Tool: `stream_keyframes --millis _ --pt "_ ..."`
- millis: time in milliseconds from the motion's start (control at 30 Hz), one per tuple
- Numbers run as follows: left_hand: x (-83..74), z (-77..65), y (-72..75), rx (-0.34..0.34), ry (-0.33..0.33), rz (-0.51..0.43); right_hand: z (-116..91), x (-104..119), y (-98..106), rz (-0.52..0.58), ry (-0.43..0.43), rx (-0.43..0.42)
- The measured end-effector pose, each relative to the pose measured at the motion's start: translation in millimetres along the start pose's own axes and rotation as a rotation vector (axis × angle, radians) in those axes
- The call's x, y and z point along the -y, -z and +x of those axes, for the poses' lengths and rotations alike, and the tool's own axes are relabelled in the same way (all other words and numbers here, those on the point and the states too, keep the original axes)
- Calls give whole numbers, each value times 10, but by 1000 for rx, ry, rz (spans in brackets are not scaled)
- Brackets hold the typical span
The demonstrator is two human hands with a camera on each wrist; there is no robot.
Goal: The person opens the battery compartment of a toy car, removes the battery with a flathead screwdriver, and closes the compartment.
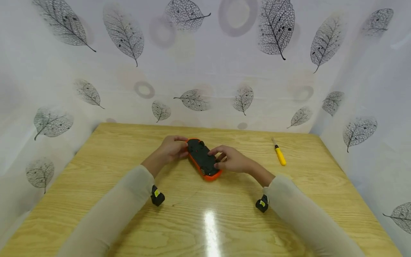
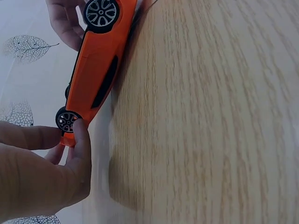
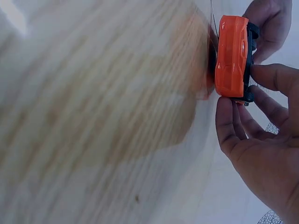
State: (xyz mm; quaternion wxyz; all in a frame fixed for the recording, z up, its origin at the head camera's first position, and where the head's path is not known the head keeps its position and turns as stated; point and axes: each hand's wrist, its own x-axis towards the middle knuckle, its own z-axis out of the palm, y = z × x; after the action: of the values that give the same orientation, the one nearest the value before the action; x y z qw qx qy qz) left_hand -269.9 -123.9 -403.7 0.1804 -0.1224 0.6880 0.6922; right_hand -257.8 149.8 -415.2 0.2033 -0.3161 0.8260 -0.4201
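Note:
An orange toy car [image 1: 203, 159] with a black underside is upside down over the wooden table [image 1: 192, 228], its underside facing up. My left hand [image 1: 173, 148] pinches the far left end; thumb and fingers sit beside a wheel [image 2: 67, 120] in the left wrist view. At the near right end, my right hand [image 1: 232, 159] grips the car, fingers curled over the underside and along its edge. The right wrist view shows the car's orange end [image 3: 231, 56] between this hand's fingers.
A screwdriver [image 1: 280, 155] with a yellow handle lies on the table to the right. A white curtain [image 1: 205, 64] with a leaf print surrounds the back and sides. Small black cameras [image 1: 157, 196] are worn on both wrists.

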Motion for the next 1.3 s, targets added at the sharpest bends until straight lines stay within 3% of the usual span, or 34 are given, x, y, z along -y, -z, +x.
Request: stream_keyframes --millis 300,567,867,1067,1300 --pt "16 42 24 9 -24 1 -1 33 -76 9 17 -16" --pt "69 -137 15 -20 -41 -14 -15 79 -63 -37 27 7" --pt "169 -396 -199 28 -10 -100 26 52 -27 -102 82 -42" --pt "243 -423 -294 33 15 -110 67 -17 -55 -81 106 -68" --pt "250 -432 -311 18 9 -93 78 10 -113 -38 54 -70"
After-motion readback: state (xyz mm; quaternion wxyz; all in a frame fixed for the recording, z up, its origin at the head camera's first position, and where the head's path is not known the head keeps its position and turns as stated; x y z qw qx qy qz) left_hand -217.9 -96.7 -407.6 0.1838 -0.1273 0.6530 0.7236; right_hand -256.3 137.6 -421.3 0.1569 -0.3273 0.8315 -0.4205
